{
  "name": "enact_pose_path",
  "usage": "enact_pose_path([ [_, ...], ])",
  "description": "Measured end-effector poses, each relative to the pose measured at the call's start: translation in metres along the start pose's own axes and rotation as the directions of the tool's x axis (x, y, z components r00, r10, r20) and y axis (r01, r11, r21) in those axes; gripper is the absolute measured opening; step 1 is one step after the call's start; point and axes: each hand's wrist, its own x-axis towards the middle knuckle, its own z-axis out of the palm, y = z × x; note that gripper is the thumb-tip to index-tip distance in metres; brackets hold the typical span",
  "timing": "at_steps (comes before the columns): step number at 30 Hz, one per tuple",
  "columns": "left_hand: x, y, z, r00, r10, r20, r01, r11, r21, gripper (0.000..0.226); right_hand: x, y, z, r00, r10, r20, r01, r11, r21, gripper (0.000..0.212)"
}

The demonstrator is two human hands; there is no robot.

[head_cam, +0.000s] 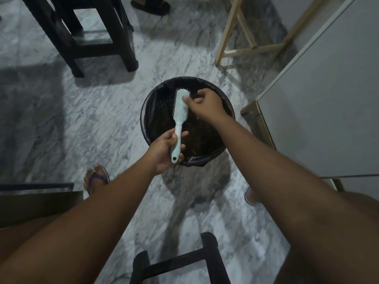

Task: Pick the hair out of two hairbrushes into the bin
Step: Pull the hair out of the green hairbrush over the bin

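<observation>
Two dark stools (96,48) near bin (146,111), left grip (162,151) curled round hairbrush (181,105) handle, right grip (207,104) pinching its bristles, pale cabinet (328,99) beside.

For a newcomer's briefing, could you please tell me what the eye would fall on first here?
The pale green hairbrush, held by its handle in the left hand, stands out over the dark lined bin at centre. The right hand pinches at its bristles.

Over the bin (144,121), a hairbrush (181,105): handle in the left hand (164,151) at the near rim, head touching the right hand (206,103). Behind the bin to the left, a stool (86,44); just right of it, a cabinet (317,99).
</observation>
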Motion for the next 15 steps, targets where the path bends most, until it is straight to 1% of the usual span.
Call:
enact_pose_path([
  [1,-0.001,0.000,0.001,1.000,-0.001,0.008,0.000,1.000,0.013,0.035,-0.001,0.002,0.004,0.998,-0.004,0.064,0.004,1.000,-0.004,0.064],
  [2,-0.001,-0.001,0.002,1.000,-0.001,0.016,0.000,1.000,0.027,0.034,-0.002,0.003,0.006,0.996,-0.024,0.090,0.024,1.000,-0.001,0.057],
  [3,-0.001,-0.001,0.003,1.000,0.000,0.024,-0.001,0.999,0.039,0.034,-0.003,0.003,0.008,0.996,-0.036,0.085,0.035,0.999,0.020,0.047],
  [4,-0.001,-0.002,0.002,1.000,0.001,0.029,-0.002,0.999,0.050,0.034,-0.002,0.002,0.008,0.997,-0.028,0.065,0.026,0.999,0.027,0.042],
  [5,-0.002,-0.002,0.002,1.000,0.003,0.032,-0.005,0.998,0.064,0.034,0.001,0.003,0.007,0.999,-0.029,0.039,0.028,1.000,0.010,0.044],
  [7,-0.002,-0.003,0.003,1.000,0.006,0.028,-0.009,0.994,0.108,0.034,0.004,0.004,0.005,0.999,-0.047,-0.012,0.045,0.995,-0.090,0.047],
  [8,-0.001,-0.003,0.004,1.000,0.007,0.023,-0.009,0.991,0.130,0.034,0.005,0.005,0.004,0.998,-0.051,-0.026,0.047,0.990,-0.135,0.046],
  [12,0.001,-0.005,0.008,0.999,0.028,-0.024,-0.023,0.980,0.199,0.035,0.008,0.004,0.000,0.995,-0.100,-0.029,0.089,0.960,-0.266,0.029],
  [15,0.001,-0.006,0.012,0.997,0.031,-0.065,-0.020,0.987,0.161,0.035,0.006,0.001,-0.003,0.987,-0.159,-0.026,0.144,0.945,-0.295,0.019],
])
